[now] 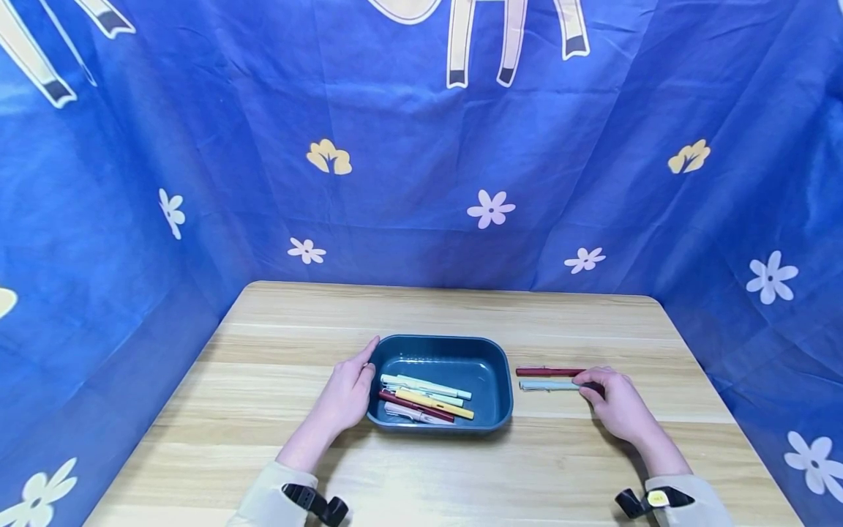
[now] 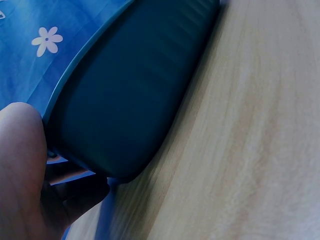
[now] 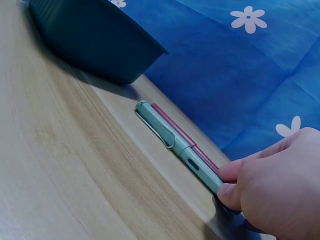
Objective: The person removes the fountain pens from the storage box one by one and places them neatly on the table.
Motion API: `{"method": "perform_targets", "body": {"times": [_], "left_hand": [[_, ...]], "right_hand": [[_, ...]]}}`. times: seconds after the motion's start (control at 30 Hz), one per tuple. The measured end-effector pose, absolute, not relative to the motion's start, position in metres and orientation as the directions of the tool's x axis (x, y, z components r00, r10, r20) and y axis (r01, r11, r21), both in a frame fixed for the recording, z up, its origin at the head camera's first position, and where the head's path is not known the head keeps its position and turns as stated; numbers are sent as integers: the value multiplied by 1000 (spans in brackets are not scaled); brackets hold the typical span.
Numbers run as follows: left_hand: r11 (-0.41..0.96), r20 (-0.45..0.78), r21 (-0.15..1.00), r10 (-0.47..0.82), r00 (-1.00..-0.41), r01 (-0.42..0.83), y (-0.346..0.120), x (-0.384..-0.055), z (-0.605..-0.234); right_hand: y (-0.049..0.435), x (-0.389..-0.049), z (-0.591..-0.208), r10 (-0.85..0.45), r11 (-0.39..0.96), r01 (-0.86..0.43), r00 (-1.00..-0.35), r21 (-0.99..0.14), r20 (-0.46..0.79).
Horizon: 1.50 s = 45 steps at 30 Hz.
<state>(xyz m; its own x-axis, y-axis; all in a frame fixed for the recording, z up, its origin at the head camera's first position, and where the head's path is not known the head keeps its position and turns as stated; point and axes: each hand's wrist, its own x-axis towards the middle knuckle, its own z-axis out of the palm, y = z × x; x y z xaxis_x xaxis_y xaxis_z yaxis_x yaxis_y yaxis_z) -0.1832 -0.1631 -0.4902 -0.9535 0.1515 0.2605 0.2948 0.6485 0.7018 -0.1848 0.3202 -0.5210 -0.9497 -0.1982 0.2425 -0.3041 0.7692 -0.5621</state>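
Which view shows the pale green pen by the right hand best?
The right wrist view: the pale green pen fills the middle, clip visible, lying beside the red pen with the right hand pinching its end. The head view shows it small, right of the tray. The left wrist view shows none of it.

A light wooden counter with a pale, streaked grain fills the lower middle of the head view. Blue cloth hangs behind its far edge and folds round both side edges, creased and wrinkled. The cloth is printed with white flowers and small yellow shapes. The light is even and bright, with soft shadows.
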Motion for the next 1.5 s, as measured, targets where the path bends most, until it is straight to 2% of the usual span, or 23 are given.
{"method": "perform_targets", "body": {"times": [0.53, 0.97, 1.27, 1.5], "left_hand": [[651, 261, 699, 153, -953, 296, -163, -184, -489], [654, 263, 695, 155, -952, 299, -164, -183, -491], [653, 262, 697, 152, -953, 296, -163, -183, -490], [663, 253, 692, 149, -956, 286, -163, -183, -489]], "right_hand": [[320, -186, -525, -196, 781, -324, -939, -534, 282], [318, -182, -520, -186, 794, -297, -950, -531, 252], [305, -179, -498, -196, 760, -379, -908, -528, 370], [290, -179, -482, -180, 684, -443, -872, -580, 455]]}}
